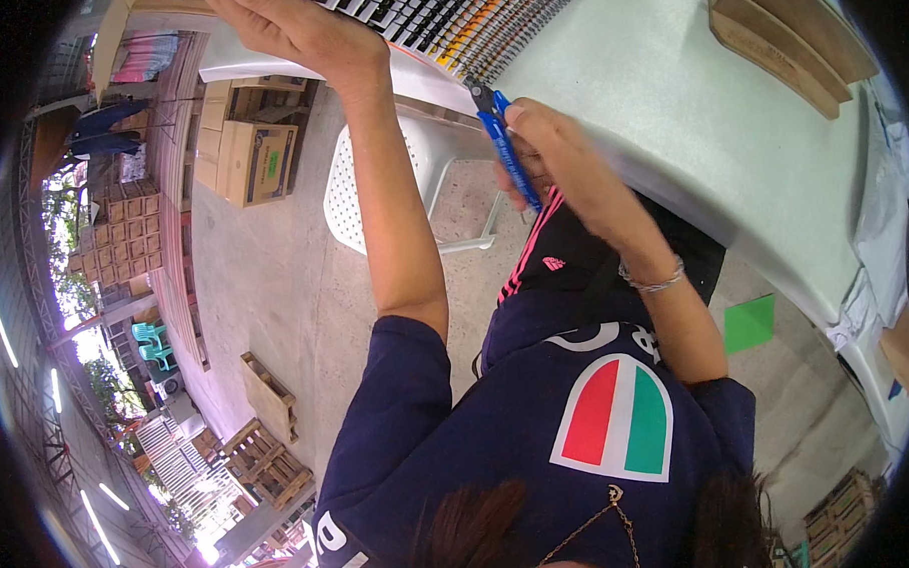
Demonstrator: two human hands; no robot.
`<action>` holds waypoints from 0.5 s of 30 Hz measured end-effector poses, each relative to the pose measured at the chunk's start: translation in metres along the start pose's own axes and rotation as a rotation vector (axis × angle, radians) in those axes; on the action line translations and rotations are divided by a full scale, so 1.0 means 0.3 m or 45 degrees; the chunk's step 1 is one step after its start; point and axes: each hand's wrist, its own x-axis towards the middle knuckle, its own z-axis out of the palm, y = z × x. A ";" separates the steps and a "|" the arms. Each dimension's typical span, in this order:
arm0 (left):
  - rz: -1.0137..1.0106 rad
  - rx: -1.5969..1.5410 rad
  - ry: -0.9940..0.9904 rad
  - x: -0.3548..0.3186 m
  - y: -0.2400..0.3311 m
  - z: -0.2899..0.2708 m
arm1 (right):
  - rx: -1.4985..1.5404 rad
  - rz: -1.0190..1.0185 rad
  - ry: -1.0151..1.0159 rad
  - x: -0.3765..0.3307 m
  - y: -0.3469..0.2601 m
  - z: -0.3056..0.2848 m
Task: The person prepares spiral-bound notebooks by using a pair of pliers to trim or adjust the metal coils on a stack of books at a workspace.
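My left hand [301,34] presses flat on a fanned row of spiral-bound notebooks [465,18] with dark and orange covers, lying at the edge of a white table [668,96]. My right hand [555,145] grips small blue-handled cutters [505,142]. Their dark jaws point at the wire spirals of the notebooks, right at the table edge. Whether the jaws touch a wire is not clear. A thin bracelet sits on my right wrist.
A white plastic chair [371,187] stands under the table edge beside my legs. Brown cardboard sheets [781,27] lie on the table at the far right. Cardboard boxes [255,161], wooden pallets [268,396] and a green square [749,324] are on the concrete floor.
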 end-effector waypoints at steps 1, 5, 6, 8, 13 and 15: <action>-0.357 -0.380 0.203 0.013 0.062 0.040 | 0.264 0.106 -0.120 0.008 -0.007 -0.027; -0.415 -0.450 0.208 0.006 0.056 0.018 | -0.871 -0.592 0.566 -0.040 0.065 0.054; -0.100 -0.120 0.005 0.004 0.042 0.024 | -0.994 -0.659 0.670 -0.041 0.080 0.067; -0.137 -0.024 0.045 -0.016 0.030 0.018 | -1.125 -0.733 0.785 -0.037 0.116 0.078; -0.098 -0.048 0.035 -0.009 0.011 0.017 | -1.142 -0.768 0.853 -0.005 0.153 0.092; -0.090 -0.067 0.020 -0.008 0.007 0.014 | -1.161 -0.774 0.865 0.007 0.157 0.095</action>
